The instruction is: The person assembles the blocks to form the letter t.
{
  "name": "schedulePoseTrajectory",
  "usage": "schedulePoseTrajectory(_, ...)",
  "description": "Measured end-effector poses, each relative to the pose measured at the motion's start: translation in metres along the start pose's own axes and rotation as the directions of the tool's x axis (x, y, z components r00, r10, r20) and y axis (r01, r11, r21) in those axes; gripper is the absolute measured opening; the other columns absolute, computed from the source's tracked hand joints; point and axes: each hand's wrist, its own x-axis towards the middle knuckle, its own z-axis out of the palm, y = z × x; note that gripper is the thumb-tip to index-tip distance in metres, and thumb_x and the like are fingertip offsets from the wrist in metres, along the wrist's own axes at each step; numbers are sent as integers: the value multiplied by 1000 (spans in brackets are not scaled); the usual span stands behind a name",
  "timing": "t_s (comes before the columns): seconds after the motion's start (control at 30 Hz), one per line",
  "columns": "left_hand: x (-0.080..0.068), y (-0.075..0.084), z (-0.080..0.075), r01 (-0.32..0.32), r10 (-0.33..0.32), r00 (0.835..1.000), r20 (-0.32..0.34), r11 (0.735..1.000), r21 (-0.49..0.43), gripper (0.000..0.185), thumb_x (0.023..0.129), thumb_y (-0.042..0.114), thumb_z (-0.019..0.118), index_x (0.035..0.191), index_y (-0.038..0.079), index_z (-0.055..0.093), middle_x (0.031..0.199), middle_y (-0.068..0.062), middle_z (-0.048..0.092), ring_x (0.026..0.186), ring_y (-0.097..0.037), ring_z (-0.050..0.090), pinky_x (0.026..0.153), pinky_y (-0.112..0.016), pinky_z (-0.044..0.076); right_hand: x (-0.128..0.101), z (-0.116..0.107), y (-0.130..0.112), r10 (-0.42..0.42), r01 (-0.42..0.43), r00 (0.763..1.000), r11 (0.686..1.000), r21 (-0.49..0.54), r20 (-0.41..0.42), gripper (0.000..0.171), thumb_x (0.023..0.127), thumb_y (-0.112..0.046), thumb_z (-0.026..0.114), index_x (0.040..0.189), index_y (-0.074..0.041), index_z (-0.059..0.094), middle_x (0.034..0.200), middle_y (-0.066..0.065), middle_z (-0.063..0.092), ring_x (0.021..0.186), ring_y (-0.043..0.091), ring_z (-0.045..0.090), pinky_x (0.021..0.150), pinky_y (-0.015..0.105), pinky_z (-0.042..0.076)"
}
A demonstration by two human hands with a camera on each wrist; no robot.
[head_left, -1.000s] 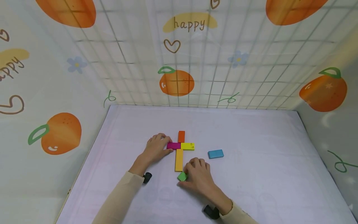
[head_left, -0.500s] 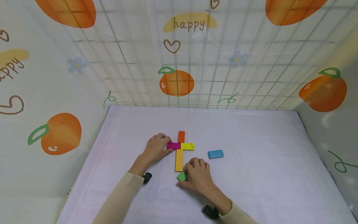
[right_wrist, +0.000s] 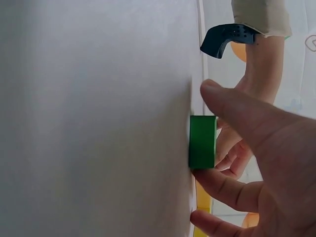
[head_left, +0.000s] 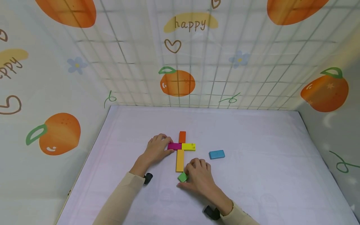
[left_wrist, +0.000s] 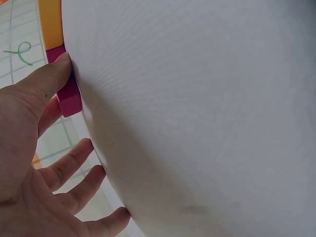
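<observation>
Thumb and index finger of my left hand [head_left: 157,149] pinch the outer end of a magenta block [head_left: 175,146]. In the left wrist view the thumb lies along the side of that magenta block [left_wrist: 72,96]. A yellow block [head_left: 188,147] butts against its right end, and an orange-red block [head_left: 182,137] stands off the far side. Toward me runs a longer amber block [head_left: 180,161]. Just below it lies a small green block [head_left: 182,177], turned cornerwise. My right hand [head_left: 200,176] touches this green block [right_wrist: 202,142] with the index finger; its thumb is apart from it.
A blue block [head_left: 217,154] lies alone to the right of the group. All blocks lie on a white table [head_left: 267,187]. Printed cloth walls [head_left: 239,81] enclose the back and sides. Black wrist pieces [head_left: 212,213] hang near both sleeves.
The green block and my right hand have shifted very slightly left since one second ago. My left hand and the other blocks look the same.
</observation>
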Motion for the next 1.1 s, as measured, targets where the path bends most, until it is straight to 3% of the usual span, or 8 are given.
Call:
schedulePoseTrajectory(0.2,1,-2,2,-11,11,1000,-5,1000,10,38,79,44,69,111,29,55,124,-4,44,117,-26,36,97,-53,30,-2,-2,2,-7,7,1000,1000,-1,16,52,57,-71,70,82,-28,55,108,5,47,105,27,36,86,53,33)
schedulePoseTrajectory(0.37,2,-4,5,-19,19,1000,-6,999,35,38,80,45,68,111,29,54,124,-4,44,116,-27,36,96,-53,31,-6,-7,8,-24,22,999,998,59,25,53,58,-71,68,86,-29,56,108,2,46,106,24,36,87,53,31)
schedulePoseTrajectory(0.7,1,-4,4,-15,15,1000,5,1000,22,38,80,46,68,111,29,55,123,-4,44,115,-26,37,96,-52,31,-14,-14,23,-73,79,996,981,179,-43,46,64,-62,72,92,-29,55,109,-2,47,105,21,39,89,52,29)
schedulePoseTrajectory(1.1,0,-2,3,-15,15,1000,-3,1000,14,38,79,45,68,111,29,55,124,-5,44,116,-26,37,97,-52,31,-16,-21,40,-99,118,988,977,179,-116,44,67,-58,73,94,-26,58,110,-4,48,106,17,39,88,51,29)
